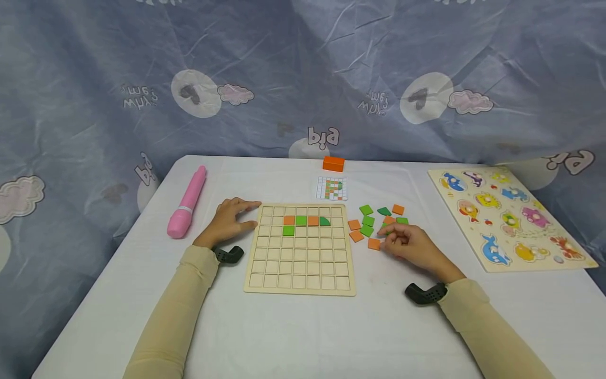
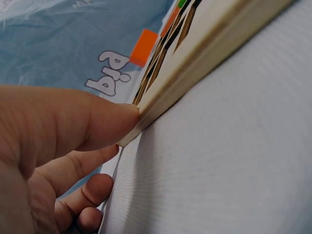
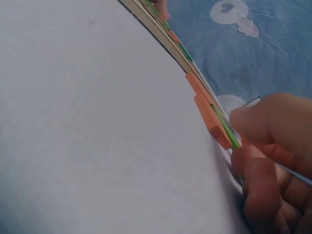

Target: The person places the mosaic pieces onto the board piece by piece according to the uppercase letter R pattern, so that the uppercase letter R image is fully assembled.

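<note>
A wooden grid board (image 1: 300, 287) lies flat on the white table, with several orange and green tiles set in its upper cells. At its upper left edge, my left hand (image 1: 227, 221) touches the side with the extended thumb (image 2: 109, 122) and a finger. Right of the board is a loose group of tiles, among them a green square (image 1: 366, 230) and a dark green rounded piece (image 1: 384, 211). My right hand (image 1: 409, 245) is over the near right part of this group, beside an orange tile (image 1: 374, 244). A gap shows between its thumb and bent forefinger; the other fingers are curled.
Behind the board lie a small printed pattern card (image 1: 332, 188) and an orange block (image 1: 333, 163). A pink wand-shaped object (image 1: 187, 202) is at the left. An animal peg puzzle board (image 1: 511, 218) occupies the right side. A patterned blue-grey cloth (image 1: 303, 79) hangs behind the table.
</note>
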{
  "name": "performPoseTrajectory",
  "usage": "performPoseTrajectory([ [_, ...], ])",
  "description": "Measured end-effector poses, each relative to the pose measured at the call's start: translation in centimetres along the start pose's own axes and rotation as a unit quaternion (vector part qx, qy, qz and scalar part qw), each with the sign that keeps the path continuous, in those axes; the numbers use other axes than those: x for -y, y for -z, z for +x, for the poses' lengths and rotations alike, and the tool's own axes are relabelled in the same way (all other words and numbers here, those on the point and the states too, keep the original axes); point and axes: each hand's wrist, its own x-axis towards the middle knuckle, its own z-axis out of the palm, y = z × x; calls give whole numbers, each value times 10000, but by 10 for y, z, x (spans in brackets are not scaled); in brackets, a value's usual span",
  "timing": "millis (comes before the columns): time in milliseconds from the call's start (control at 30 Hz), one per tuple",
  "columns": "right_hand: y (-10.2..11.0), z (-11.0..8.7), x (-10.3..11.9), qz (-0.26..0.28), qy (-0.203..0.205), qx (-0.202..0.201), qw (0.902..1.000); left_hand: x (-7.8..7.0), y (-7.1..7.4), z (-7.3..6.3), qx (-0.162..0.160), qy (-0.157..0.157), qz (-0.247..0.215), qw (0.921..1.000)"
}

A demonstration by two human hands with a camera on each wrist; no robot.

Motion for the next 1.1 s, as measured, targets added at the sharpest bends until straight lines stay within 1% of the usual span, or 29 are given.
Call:
performPoseTrajectory([
  [133, -1, 0, 0, -310, -216, -61, 9993, -1, 0, 0, 3, -30, 31, 10000],
  [200, -1, 0, 2, -425, -262, -83, 9987, 0, 0, 0, 0, -36, 55, 10000],
  [333, -3, 0, 4, -618, -297, -151, 9975, 1, 0, 0, 12, 13, 47, 10000],
  [500, -4, 1, 4, -801, -314, -206, 9961, 4, -1, 2, 14, -27, 63, 10000],
  [667, -4, 0, 2, -859, -307, -241, 9955, 5, -2, 2, 24, -26, 79, 10000],
  [867, -5, -1, 2, -904, -266, -283, 9951, 4, -2, 2, -40, -86, 98, 9999],
  [1100, -6, -1, 3, -890, -180, -355, 9952, 5, -2, 2, -17, -56, 57, 10000],
])
